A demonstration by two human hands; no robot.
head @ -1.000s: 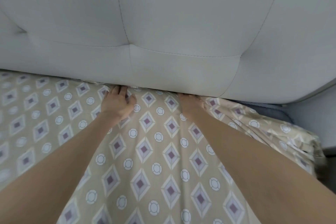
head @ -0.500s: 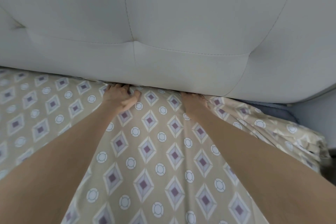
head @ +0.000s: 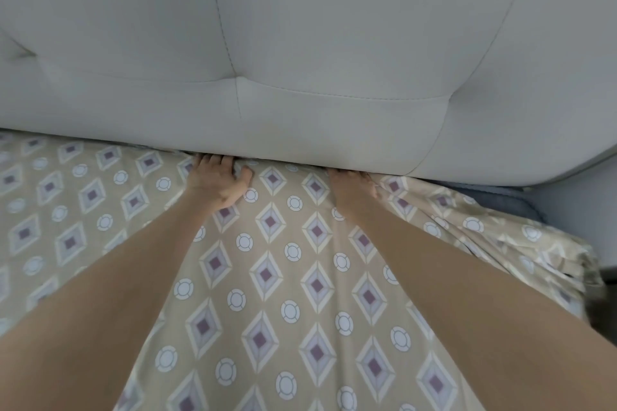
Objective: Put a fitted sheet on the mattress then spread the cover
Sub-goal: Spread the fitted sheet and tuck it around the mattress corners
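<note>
- Both hands have crept a little further forward since a second ago, and their fingertips now sit right at the lower edge of the headboard (head: 300, 43).
- The fitted sheet (head: 267, 277), beige with purple-centred diamonds and white rings, lies over the bed top and runs up to the line where the bed meets the headboard.
- It lies fairly smooth on the left and between the arms. On the right it is gathered into loose folds that slope down toward the corner.
- The left hand (head: 218, 182) lies palm down on the sheet with fingers spread and straight. Its thumb is splayed to the right, and its tips press the cloth against the seam.
- The right hand (head: 350, 188) reaches into the same seam, just beside the bunched folds. Its fingers are hidden under the padding, so I cannot tell whether they grip cloth or only push it.
- Both bare forearms stretch up from the lower corners.
- The headboard is pale grey, padded, with stitched panels.
- A blue-grey strip (head: 494, 193) shows under its right end, past the sheet's folds.
</note>
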